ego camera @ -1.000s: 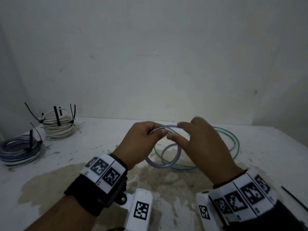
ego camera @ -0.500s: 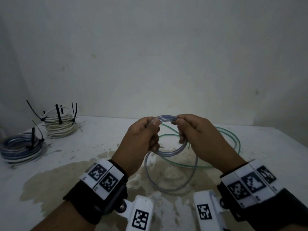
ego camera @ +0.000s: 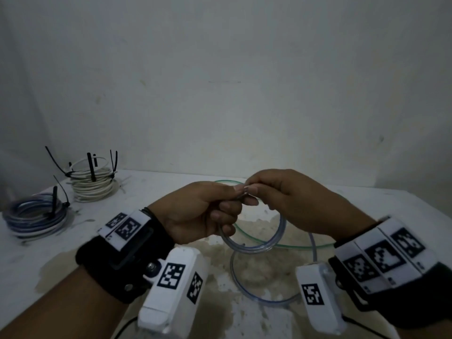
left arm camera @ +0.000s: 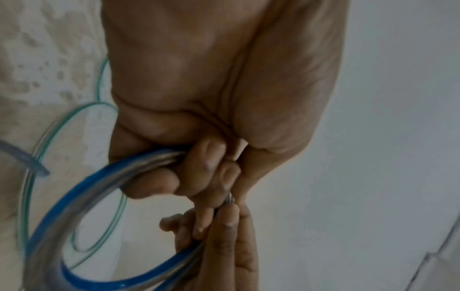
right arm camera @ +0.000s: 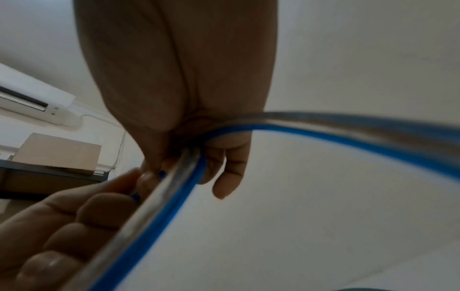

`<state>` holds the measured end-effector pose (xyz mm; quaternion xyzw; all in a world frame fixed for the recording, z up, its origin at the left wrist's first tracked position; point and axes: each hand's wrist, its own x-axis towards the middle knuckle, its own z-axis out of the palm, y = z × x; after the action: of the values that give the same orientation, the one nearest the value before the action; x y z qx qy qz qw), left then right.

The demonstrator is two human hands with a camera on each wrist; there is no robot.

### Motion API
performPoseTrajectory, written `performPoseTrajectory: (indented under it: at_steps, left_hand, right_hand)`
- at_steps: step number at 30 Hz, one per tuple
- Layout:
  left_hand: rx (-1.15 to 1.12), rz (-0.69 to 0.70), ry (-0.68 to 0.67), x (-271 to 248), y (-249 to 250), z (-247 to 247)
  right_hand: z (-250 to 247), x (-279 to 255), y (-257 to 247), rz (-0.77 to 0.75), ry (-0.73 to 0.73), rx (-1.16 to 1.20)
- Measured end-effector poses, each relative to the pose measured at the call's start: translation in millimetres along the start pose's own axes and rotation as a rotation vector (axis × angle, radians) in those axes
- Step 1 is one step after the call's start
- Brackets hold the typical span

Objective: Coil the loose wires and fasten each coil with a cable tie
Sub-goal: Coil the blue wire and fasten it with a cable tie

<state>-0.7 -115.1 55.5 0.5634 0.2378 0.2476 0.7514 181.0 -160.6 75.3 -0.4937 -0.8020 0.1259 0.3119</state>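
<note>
Both hands hold a clear wire with a blue stripe above the table's middle. My left hand grips the top of its small coil, fingers curled round the strands. My right hand pinches the same wire right beside the left fingertips. One loop hangs between the hands and a larger loop trails down onto the table. A loose green-striped wire lies in wide loops on the table behind and under the hands, also seen in the left wrist view.
Two tied coils sit at the far left: a white one and a blue-white one, both with black cable ties sticking up. The white table has a brown stain at its middle. A wall stands close behind.
Both hands have lifted the blue-striped wire and brought it nearer. The right hand has slid in to meet the left, and another loop has gathered into the held coil.
</note>
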Motion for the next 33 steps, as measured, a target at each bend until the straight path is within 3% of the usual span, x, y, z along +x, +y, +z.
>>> performPoseTrajectory:
  at_steps: [4,8,11,13,18,23,28,33]
  left_hand:
    - [-0.160,-0.030,-0.025,1.8,-2.2,1.4]
    - [-0.365,0.152,0.020,1.6,0.0,-9.5]
    - [-0.521,0.289,0.111,1.5,7.5,-27.7]
    - [-0.564,0.329,0.134,2.8,9.1,-33.1]
    - [-0.574,0.341,0.142,7.2,2.8,-31.9]
    - [-0.578,0.369,0.153,6.3,-0.4,-33.3]
    - [-0.624,0.393,0.092,5.4,-4.5,-30.2]
    - [-0.658,0.393,0.083,11.1,-14.6,-25.6]
  right_hand:
    - [3.4,0.0,6.9,0.038,0.083,0.205]
    - [8.3,-4.4,25.0,0.061,0.215,0.234]
    - [15.3,-14.7,40.8,0.112,0.231,0.244]
    - [20.2,-23.9,42.7,0.076,0.176,0.155]
    - [31.3,-41.0,42.6,-0.015,-0.119,-0.351]
    - [19.3,-51.1,42.9,-0.158,0.107,-0.690]
    - [22.9,-56.7,41.6,-0.295,0.075,-0.584]
    - [39.9,-58.9,29.3,-0.214,0.006,-0.261]
